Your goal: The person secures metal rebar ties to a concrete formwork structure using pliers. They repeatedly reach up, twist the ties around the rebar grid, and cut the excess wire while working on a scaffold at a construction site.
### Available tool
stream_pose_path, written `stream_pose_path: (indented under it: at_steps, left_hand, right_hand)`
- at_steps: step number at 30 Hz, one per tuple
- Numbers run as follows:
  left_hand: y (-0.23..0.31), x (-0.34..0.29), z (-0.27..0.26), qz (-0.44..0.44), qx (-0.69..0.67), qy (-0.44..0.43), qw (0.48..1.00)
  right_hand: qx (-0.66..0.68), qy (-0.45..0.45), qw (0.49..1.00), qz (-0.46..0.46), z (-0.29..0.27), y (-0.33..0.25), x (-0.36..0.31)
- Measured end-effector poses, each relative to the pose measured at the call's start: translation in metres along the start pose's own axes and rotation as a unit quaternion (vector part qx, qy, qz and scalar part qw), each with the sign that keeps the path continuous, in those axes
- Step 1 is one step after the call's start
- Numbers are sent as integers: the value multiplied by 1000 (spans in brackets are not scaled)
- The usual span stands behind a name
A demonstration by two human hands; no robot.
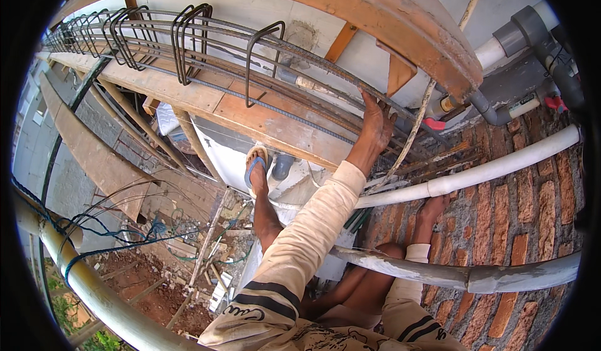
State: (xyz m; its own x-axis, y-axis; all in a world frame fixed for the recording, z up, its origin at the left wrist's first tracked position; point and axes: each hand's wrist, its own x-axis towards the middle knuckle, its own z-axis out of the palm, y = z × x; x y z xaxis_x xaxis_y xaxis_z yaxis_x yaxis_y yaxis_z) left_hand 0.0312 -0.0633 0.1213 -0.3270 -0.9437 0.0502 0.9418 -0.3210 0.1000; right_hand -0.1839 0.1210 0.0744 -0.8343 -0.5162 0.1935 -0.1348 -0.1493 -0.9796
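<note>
A long rebar cage (188, 44), made of ribbed steel bars with bent square stirrups, runs along a wooden formwork board (244, 116). My left hand (377, 126) is at the cage's near right end, its fingers bent around a steel bar. One black stirrup (249, 69) stands apart from the bunched ones, left of that hand. Lower right, my right hand (432, 212) is against the brick wall (501, 219), right beside a white pipe (501, 166). The pipe hides its fingertips, so its grip does not show.
An orange-brown curved beam (375, 13) arches overhead. A grey pipe (501, 279) crosses near my right forearm. My foot in a blue flip-flop (256, 163) rests on a ledge beside the formwork. Rubble (188, 288) lies far below, past a pole (94, 276) tied with blue rope.
</note>
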Motion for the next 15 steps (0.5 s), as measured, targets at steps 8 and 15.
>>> stream_pose_path:
  at_steps: [8,15]
  left_hand:
    - [1,14,-9,-16,23,4,1000]
    - [8,23,1,-40,93,133,986]
  right_hand:
    - [35,-9,999,-19,3,-2,-11]
    - [86,-7,995,53,20,-21,1]
